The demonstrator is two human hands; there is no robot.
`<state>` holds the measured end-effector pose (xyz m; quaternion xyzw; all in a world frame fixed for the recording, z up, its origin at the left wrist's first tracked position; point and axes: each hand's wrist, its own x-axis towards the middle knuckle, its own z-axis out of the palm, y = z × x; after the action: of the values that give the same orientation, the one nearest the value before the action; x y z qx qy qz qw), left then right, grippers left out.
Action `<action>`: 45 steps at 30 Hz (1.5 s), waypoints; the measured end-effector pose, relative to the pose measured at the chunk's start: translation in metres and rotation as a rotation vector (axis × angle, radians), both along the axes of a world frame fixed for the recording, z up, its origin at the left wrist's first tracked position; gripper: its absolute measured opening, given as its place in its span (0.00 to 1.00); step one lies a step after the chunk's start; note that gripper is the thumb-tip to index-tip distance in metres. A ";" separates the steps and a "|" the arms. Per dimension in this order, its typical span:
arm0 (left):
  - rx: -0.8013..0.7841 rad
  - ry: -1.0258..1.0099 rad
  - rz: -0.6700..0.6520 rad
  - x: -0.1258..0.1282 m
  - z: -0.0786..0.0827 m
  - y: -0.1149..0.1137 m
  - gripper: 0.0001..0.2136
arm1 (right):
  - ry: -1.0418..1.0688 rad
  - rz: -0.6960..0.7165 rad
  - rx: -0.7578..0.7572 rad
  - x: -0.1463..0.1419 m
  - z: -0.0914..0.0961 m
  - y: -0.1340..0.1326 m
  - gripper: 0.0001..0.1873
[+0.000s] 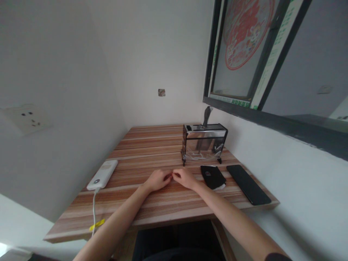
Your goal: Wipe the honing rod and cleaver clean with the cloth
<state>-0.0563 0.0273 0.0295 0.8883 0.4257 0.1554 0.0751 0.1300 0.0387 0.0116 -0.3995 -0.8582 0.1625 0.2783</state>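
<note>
My left hand (159,179) and my right hand (184,177) meet low over the middle of the wooden table (146,145). Both have curled fingers, with thumbs and fingertips pinched together and touching the other hand's. Anything between the fingertips is too small or hidden to make out. Just right of my right hand lies a small black pouch (213,177) with a light print and a bit of white at its lower edge. Behind it stands a clear-sided knife holder (205,145) with a dark frame, and a black handle (207,116) sticks up from its top.
A flat black rectangular object (248,184) lies at the table's right edge. On the left is a white power bank (103,175) with a white cable (94,210) running over the front edge past yellow tape (97,224). A window frame (236,105) juts out at upper right.
</note>
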 end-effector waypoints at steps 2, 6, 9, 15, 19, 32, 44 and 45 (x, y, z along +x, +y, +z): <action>-0.002 0.002 0.002 0.000 0.000 0.000 0.08 | -0.001 -0.004 0.001 0.000 -0.001 0.000 0.12; -0.002 0.003 0.003 0.000 0.001 -0.001 0.08 | -0.001 -0.005 0.001 0.000 0.000 0.000 0.12; 0.001 0.001 0.000 0.000 0.001 -0.001 0.08 | 0.000 -0.004 0.002 0.000 0.001 -0.001 0.12; -0.006 -0.002 -0.004 0.000 0.001 0.000 0.08 | -0.006 -0.004 -0.007 0.000 0.004 -0.002 0.12; -0.007 -0.006 -0.006 0.000 0.001 0.000 0.09 | -0.006 -0.006 -0.002 0.000 0.003 -0.002 0.12; -0.003 0.004 -0.008 0.000 0.002 -0.001 0.08 | -0.003 0.000 0.016 0.001 0.001 -0.001 0.12; -0.002 0.008 -0.004 0.000 0.000 0.000 0.08 | -0.010 -0.013 0.005 0.000 0.002 -0.002 0.12; -0.001 0.008 -0.003 0.000 0.000 0.000 0.08 | -0.009 -0.013 0.005 0.000 0.002 -0.002 0.12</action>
<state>-0.0565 0.0276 0.0293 0.8893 0.4249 0.1516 0.0743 0.1300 0.0371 0.0139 -0.4051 -0.8573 0.1565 0.2764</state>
